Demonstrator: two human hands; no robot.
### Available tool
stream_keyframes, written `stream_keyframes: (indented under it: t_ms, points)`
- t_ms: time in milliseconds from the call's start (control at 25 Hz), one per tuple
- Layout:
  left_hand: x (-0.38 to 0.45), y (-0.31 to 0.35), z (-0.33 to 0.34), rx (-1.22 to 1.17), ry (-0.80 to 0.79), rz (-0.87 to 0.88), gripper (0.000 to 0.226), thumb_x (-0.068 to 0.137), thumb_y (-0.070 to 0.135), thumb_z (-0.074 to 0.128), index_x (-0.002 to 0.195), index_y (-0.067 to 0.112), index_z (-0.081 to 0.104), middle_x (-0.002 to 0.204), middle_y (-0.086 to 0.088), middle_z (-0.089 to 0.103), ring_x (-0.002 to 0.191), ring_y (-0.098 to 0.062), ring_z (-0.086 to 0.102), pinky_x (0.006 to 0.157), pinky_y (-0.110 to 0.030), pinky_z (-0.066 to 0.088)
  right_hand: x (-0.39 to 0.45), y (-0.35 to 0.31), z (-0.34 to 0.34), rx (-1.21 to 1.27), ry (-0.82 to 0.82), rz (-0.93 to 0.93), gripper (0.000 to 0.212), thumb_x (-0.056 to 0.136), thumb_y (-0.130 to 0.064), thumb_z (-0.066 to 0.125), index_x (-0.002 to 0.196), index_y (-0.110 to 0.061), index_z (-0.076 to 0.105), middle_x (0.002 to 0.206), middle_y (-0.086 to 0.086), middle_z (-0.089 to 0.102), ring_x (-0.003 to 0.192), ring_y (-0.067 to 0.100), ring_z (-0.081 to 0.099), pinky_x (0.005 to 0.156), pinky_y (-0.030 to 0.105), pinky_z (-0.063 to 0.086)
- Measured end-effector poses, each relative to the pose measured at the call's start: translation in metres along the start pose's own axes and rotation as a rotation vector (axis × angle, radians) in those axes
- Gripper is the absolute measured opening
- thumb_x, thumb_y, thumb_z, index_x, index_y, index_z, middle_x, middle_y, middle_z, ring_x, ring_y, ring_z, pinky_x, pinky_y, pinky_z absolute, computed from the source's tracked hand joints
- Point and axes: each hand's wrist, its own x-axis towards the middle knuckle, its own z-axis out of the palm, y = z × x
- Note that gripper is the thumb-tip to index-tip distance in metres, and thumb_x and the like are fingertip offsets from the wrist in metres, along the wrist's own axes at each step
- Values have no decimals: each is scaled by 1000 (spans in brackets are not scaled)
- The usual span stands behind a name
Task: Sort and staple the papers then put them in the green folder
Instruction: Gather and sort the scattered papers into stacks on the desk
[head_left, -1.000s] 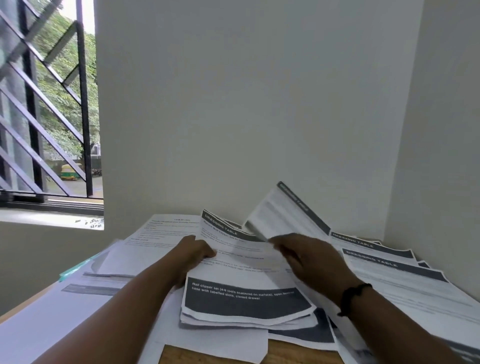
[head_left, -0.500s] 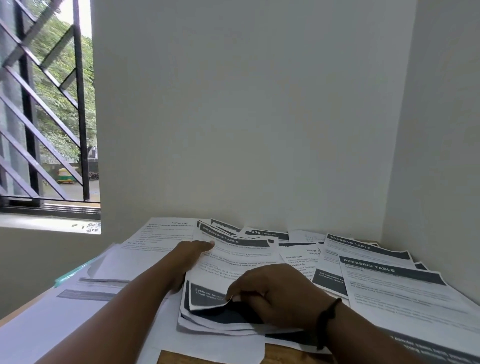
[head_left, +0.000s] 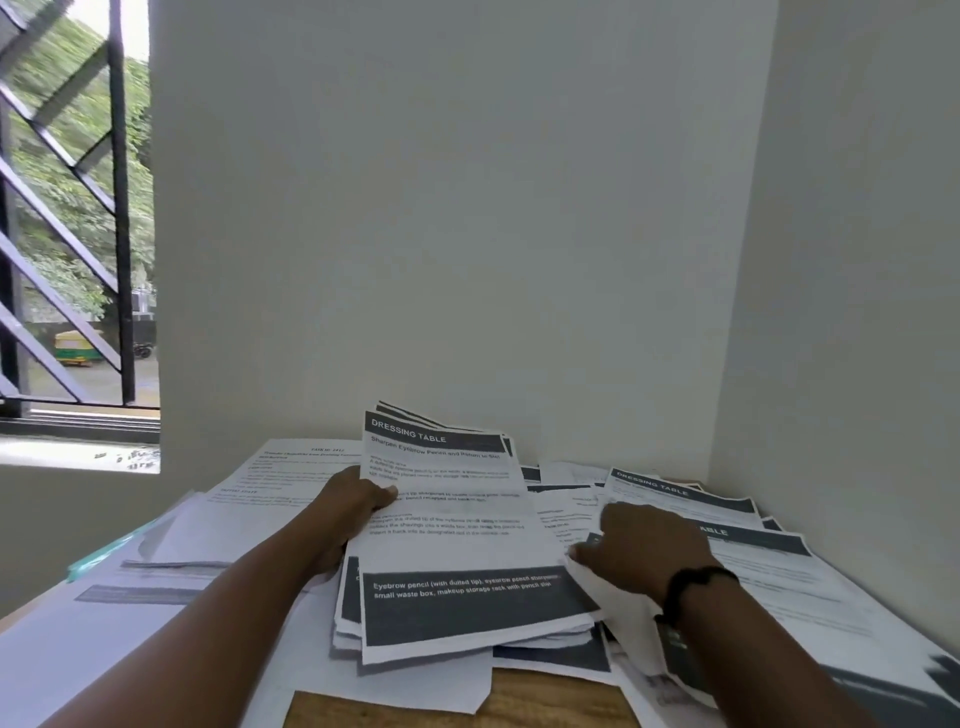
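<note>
The brown wooden table (head_left: 519, 701) is covered with loose white printed papers (head_left: 727, 571); sorting looks only begun. No stapler shows. A thin green folder edge (head_left: 104, 553) lies far left under sheets. The left hand (head_left: 348, 501) grips the centre stack of "Dressing Table" sheets (head_left: 452, 545) with its thumb on top. The right hand (head_left: 644, 551), fingers curled, pinches a white sheet (head_left: 618, 608) beside it.
</note>
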Motion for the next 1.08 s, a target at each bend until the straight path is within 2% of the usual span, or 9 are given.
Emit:
stream_keyframes:
  t_ms: [160,360,480,560,600,680,800,920,1080]
  points:
    - [-1,-7,3,-60,-74,-24,29,95,0,53,122,7,55,107,-16,71,89,-36,71,74,-42,58,-31,35,5,21,-161,179,54,79,-63,53,113,-23,60,120,-1,63,108,20,58,88,32,46]
    - [-7,-13,6,53,-149,-29,27,94,-1,54,118,12,55,101,-11,72,84,-31,72,64,-35,57,-57,42,10,136,-139,219,29,79,-49,52,93,-24,57,90,-5,61,92,17,60,70,26,42]
    - [-12,-13,12,150,-140,6,23,94,-2,54,108,16,54,92,-5,69,78,-25,71,56,-29,55,-61,33,11,139,-9,206,22,85,-36,48,98,-21,57,99,-3,63,96,19,59,70,27,39]
    - [-15,-14,14,175,-142,26,23,94,-3,54,108,16,54,91,-4,69,79,-24,71,57,-29,55,-62,27,10,118,116,184,11,87,-25,44,77,-22,45,79,-7,51,86,19,55,66,26,36]
    - [-14,-14,13,168,-144,32,24,94,-3,54,109,15,54,91,-4,69,79,-25,71,57,-29,55,-62,23,8,102,167,174,21,87,-21,43,68,-23,35,71,-7,42,82,19,53,63,26,34]
    - [-15,-15,13,152,-148,41,24,94,-4,53,110,14,54,91,-5,69,80,-26,71,57,-29,55,-61,11,3,82,259,127,32,89,-18,41,63,-23,25,69,-6,41,82,20,56,59,24,34]
    - [-20,-12,15,137,-158,49,24,93,-5,53,110,12,53,89,-5,69,77,-25,70,54,-28,54,-61,-17,-11,112,346,2,30,93,-18,40,64,-22,33,69,-5,43,77,20,52,66,27,35]
    - [-20,-10,15,133,-161,54,24,93,-5,53,112,9,53,88,-6,69,72,-24,71,50,-26,53,-64,-58,-19,84,339,-150,18,93,-10,41,95,-11,59,96,7,64,92,29,62,69,30,36]
    - [-25,-8,15,135,-172,43,24,93,-5,51,113,8,54,88,-8,71,66,-22,72,50,-26,53,-64,-105,-13,41,272,-301,23,92,-2,43,108,-2,60,109,17,64,101,36,61,76,37,43]
